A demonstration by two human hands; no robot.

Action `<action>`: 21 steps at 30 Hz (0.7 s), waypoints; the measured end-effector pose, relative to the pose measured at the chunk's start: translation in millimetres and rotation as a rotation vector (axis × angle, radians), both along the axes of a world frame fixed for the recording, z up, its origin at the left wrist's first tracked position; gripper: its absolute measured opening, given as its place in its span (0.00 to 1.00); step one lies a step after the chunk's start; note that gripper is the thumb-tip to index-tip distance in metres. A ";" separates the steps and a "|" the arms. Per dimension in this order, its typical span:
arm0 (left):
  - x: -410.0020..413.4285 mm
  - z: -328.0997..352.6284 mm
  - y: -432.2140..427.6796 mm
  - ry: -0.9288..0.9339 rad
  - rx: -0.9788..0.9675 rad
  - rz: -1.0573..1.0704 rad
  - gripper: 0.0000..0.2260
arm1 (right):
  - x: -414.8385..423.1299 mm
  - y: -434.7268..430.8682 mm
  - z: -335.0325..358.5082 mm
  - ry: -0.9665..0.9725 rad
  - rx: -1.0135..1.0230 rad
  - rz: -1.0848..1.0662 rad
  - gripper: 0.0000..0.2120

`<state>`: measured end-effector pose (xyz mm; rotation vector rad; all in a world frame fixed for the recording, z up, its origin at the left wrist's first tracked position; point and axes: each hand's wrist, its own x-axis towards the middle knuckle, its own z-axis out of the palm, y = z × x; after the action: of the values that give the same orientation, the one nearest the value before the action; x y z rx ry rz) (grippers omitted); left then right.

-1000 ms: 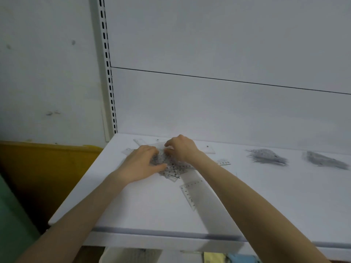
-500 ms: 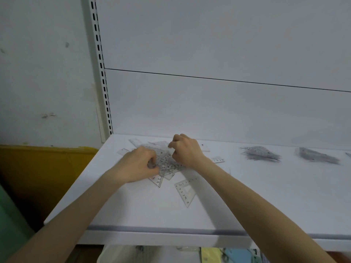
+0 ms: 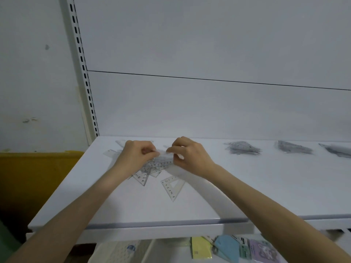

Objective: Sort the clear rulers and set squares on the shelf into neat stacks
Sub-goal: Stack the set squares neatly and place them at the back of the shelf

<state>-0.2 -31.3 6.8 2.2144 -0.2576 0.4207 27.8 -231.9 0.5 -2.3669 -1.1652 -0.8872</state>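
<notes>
Clear, glossy plastic set squares (image 3: 152,166), printed with black numerals, heaped on a smooth white shelf (image 3: 190,209) that looks like painted sheet metal with a soft sheen. The stacks (image 3: 242,148) further right read grey and hazy. The back panel (image 3: 209,44) is smooth and matt, the slotted upright (image 3: 83,73) cream-painted metal, the wall (image 3: 34,82) matt and scuffed. Below, packets (image 3: 226,249) in shiny plastic wrap.

Scale nos. 2, 3, 4 legible on set square (image 3: 143,177).
</notes>
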 end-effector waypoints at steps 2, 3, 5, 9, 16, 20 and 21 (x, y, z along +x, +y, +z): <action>-3.7 4.5 -2.6 -0.016 -0.006 -0.009 0.04 | -1.4 -10.2 4.7 0.102 0.031 0.010 0.10; -4.8 6.5 -2.6 -0.020 -0.018 -0.007 0.03 | -2.2 -15.7 6.8 0.170 0.072 0.010 0.10; -7.9 9.4 0.0 -0.004 -0.081 -0.007 0.01 | -5.5 -26.4 10.2 0.312 0.183 -0.025 0.10; -16.5 8.8 6.7 0.041 -0.282 -0.041 0.07 | -14.4 -38.9 11.6 0.466 0.396 -0.152 0.13; -24.1 3.5 9.7 0.030 -0.347 -0.113 0.24 | -28.9 -53.0 25.5 0.711 0.663 -0.264 0.07; -29.7 2.9 5.8 0.048 -0.262 -0.171 0.30 | -36.6 -64.4 26.9 0.818 0.780 -0.234 0.04; -30.8 2.1 4.3 0.055 -0.250 -0.189 0.28 | -38.6 -67.4 26.9 0.824 0.773 -0.238 0.04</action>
<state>-31.0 -27.0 8.9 1.9340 -0.3616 0.2720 -10.8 -299.3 27.4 -1.8801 -0.1565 -0.2507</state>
